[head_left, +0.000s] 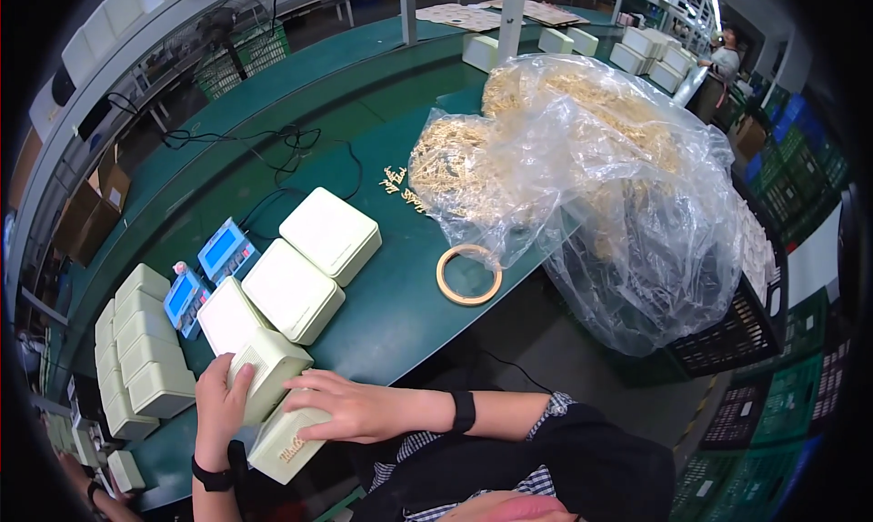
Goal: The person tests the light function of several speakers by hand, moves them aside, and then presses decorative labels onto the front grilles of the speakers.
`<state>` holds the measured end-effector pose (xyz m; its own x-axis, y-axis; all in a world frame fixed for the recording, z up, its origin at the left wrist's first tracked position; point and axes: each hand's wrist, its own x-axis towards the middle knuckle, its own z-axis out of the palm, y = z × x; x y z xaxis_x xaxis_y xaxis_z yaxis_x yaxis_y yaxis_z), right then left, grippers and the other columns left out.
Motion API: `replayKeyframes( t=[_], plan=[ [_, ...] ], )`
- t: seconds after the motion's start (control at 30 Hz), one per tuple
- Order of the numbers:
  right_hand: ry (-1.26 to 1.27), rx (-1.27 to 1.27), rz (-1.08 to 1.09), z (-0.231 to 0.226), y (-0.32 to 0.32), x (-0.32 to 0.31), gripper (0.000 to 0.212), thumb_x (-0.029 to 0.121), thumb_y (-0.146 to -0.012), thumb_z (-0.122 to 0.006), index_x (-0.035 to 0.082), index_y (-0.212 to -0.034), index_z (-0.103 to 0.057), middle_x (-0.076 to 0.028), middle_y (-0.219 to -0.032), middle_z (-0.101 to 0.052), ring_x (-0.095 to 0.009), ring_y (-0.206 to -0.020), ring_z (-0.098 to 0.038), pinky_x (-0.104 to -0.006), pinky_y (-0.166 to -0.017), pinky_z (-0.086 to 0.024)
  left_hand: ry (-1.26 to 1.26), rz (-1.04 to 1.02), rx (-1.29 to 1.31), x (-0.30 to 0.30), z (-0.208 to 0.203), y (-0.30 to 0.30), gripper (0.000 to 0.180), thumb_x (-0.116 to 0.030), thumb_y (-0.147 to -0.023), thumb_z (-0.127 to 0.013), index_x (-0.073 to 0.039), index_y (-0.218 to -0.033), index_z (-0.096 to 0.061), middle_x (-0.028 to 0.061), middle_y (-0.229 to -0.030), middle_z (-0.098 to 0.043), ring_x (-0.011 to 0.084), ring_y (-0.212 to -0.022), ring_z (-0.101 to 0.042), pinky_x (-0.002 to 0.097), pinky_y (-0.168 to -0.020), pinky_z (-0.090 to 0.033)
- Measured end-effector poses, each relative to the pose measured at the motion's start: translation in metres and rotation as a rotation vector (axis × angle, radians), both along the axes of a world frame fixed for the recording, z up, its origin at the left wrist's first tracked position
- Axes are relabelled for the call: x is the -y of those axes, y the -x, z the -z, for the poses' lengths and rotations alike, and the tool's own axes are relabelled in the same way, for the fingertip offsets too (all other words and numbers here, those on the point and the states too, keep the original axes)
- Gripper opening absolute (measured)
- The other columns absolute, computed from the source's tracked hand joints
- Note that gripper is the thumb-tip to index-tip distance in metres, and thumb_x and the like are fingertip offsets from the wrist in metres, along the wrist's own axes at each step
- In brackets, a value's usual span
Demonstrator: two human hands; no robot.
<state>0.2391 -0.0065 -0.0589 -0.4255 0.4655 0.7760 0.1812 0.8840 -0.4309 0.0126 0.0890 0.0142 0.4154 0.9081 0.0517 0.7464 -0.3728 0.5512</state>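
My left hand (221,404) grips the left side of a pale green box lid (268,372) at the near edge of the green table (400,313). My right hand (350,406) lies flat across the lower box part (286,445), which has wooden lettering on its side, and its fingers touch the lid. Two closed pale green boxes (293,290), (330,234) and an open white one (225,317) stand just behind.
Two blue digital scales (227,249), (185,301) sit left of the boxes, beside stacked pale boxes (145,358). A wooden ring (469,274) lies mid-table. A large clear bag of wooden pieces (582,158) spills over a black crate (746,322). Another person (723,67) stands far right.
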Motion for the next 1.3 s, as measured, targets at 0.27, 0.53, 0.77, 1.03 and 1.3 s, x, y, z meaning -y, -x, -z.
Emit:
replayKeyframes(
  t=[0.27, 0.53, 0.77, 1.03, 1.3],
  plan=[
    [-0.018, 0.178, 0.047, -0.006, -0.046, 0.039, 0.045, 0.007, -0.081, -0.066, 0.003, -0.125, -0.06, -0.016, -0.119, -0.05, -0.034, -0.118, -0.049, -0.0544, -0.105, -0.04, -0.11, 0.084, 0.011, 0.008, -0.002, -0.001, 0.049, -0.032, -0.069, -0.078, 0.002, -0.101, -0.062, 0.0212, -0.085, -0.066, 0.0376, -0.078, -0.064, 0.0403, -0.072, -0.05],
    [-0.005, 0.188, 0.645, -0.011, -0.135, 0.08, 0.052, -0.004, -0.066, -0.073, 0.004, -0.117, -0.068, -0.011, -0.116, -0.051, -0.03, -0.11, -0.054, -0.0559, -0.109, -0.038, -0.154, 0.103, -0.092, 0.015, 0.0, 0.005, 0.056, -0.03, -0.061, -0.082, 0.002, -0.104, -0.062, 0.0205, -0.089, -0.067, 0.0396, -0.082, -0.065, 0.0414, -0.073, -0.052],
    [-0.13, 0.284, 0.907, 0.021, -0.133, 0.064, 0.044, 0.001, -0.069, -0.074, 0.012, -0.111, -0.072, -0.006, -0.113, -0.052, -0.026, -0.11, -0.054, -0.0541, -0.106, -0.041, -0.526, 0.305, -0.175, 0.063, 0.02, 0.026, 0.058, -0.026, -0.062, -0.082, -0.001, -0.11, -0.062, 0.0187, -0.105, -0.068, 0.0377, -0.093, -0.068, 0.0429, -0.08, -0.054],
    [-0.069, 0.274, 0.773, 0.031, -0.121, 0.047, 0.039, 0.014, -0.067, -0.082, 0.014, -0.106, -0.074, -0.006, -0.11, -0.057, -0.025, -0.107, -0.055, -0.0494, -0.101, -0.043, -0.706, 0.259, -0.297, 0.091, 0.057, 0.065, 0.062, -0.027, -0.061, -0.084, -0.003, -0.114, -0.06, 0.0194, -0.117, -0.065, 0.0422, -0.106, -0.065, 0.0478, -0.087, -0.054],
    [0.199, 0.5, 0.9, -0.032, -0.128, 0.007, 0.089, 0.04, -0.06, -0.088, 0.007, -0.134, -0.053, -0.016, -0.117, -0.056, -0.035, -0.11, -0.055, -0.0462, -0.096, -0.043, -0.306, 0.279, -0.232, 0.067, 0.011, 0.044, 0.081, -0.036, -0.051, -0.087, -0.005, -0.119, -0.057, 0.0207, -0.127, -0.056, 0.0437, -0.113, -0.055, 0.0517, -0.094, -0.048]
  ],
)
